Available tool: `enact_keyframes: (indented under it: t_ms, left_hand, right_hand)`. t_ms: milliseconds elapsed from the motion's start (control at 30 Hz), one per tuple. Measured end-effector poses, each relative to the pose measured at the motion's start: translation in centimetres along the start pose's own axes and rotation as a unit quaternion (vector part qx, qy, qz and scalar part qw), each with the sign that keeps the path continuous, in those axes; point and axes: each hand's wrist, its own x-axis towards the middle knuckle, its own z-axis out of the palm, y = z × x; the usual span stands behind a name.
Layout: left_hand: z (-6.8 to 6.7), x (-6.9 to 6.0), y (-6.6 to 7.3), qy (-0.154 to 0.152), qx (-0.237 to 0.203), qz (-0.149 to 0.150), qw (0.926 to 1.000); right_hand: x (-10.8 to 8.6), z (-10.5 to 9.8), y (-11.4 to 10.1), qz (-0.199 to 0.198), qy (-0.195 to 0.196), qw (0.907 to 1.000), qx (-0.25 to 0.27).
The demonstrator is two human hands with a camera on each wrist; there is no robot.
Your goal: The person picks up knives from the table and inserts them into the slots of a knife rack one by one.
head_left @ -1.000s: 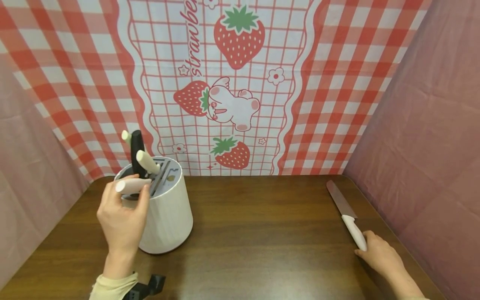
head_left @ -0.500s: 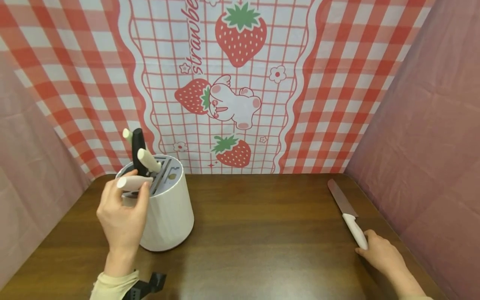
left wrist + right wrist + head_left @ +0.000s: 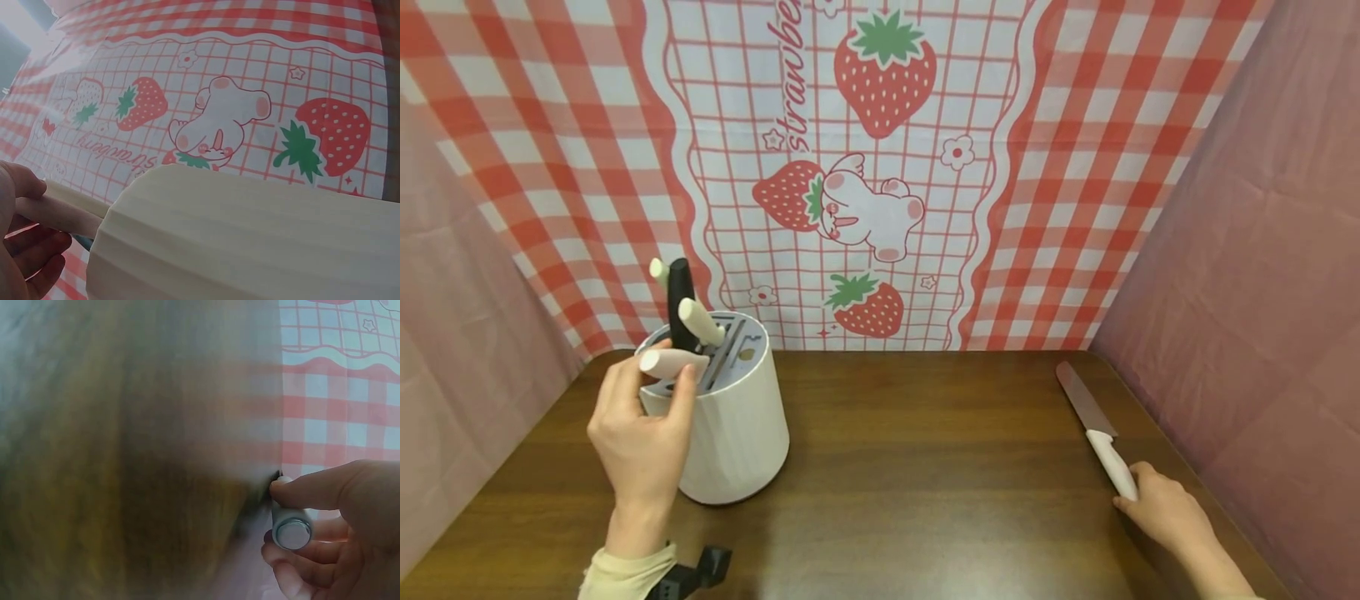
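Note:
My left hand (image 3: 642,433) pinches a pale pinkish-white knife handle (image 3: 672,364) between thumb and fingers. The handle stands at the slotted top of a white ribbed knife block (image 3: 737,442); its blade is hidden. In the left wrist view, the block's wall (image 3: 244,240) fills the lower right beside the pinched handle (image 3: 59,215). Over at the table's right side, my right hand (image 3: 1168,504) holds the butt end of a white-handled kitchen knife (image 3: 1111,462). Its broad blade (image 3: 1084,400) points to the back. The right wrist view shows the handle's round end (image 3: 292,532) between thumb and curled fingers.
A black handle (image 3: 681,304), a cream handle (image 3: 700,322) and a light green handle (image 3: 658,271) rise from the block's slots. Brown wooden table (image 3: 910,467) spans between the hands. A strawberry-print cloth (image 3: 880,192) hangs behind, with a pink cloth (image 3: 1240,275) along the right.
The pinched handle at the block shifts and tilts very slightly as the left hand moves a little. The right hand and its knife hold their place; the whole view shifts slightly.

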Motion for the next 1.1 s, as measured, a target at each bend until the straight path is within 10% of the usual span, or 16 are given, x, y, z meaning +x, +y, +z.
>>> enact_keyframes:
  t_ms: [1100]
  left_hand:
    - [-1.3, 0.8, 0.5, 0.017, -0.011, 0.001, 0.9998]
  right_hand:
    - [-1.3, -2.2, -1.5, -0.053, 0.208, 0.9767, 0.003]
